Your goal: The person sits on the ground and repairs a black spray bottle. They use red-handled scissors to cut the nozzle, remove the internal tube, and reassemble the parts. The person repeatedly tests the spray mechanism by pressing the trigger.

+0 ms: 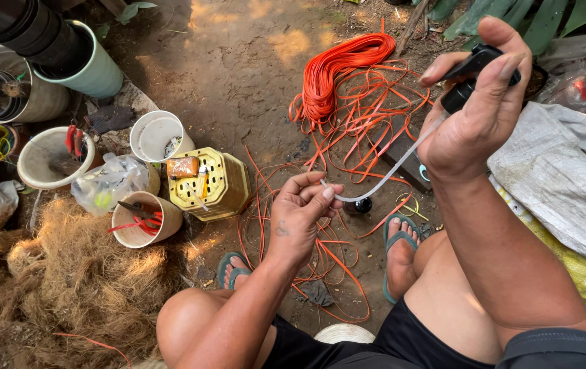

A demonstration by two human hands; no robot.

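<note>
Hands at work over bare earth, seen from my head camera. My right hand (pixel 481 116), upper right of the frame, is closed around a black spray-pump head (pixel 474 72), the index finger lying over its top. A clear thin tube (pixel 392 171) runs down and left from the pump head to my left hand (pixel 300 212) at centre frame, whose thumb and fingertips pinch the tube's lower end. Behind the hands, at upper centre, I see a coil of orange strapping (pixel 337 68) with loose loops spread over the ground (pixel 238 61). Left of centre stands a yellow perforated container (pixel 214 184); just beside it a cut white cup (pixel 146 222) holds red-handled pliers. A heap of brown fibre (pixel 67 287) fills the lower left. My feet in green sandals (pixel 399 239) rest on the strapping.
</note>
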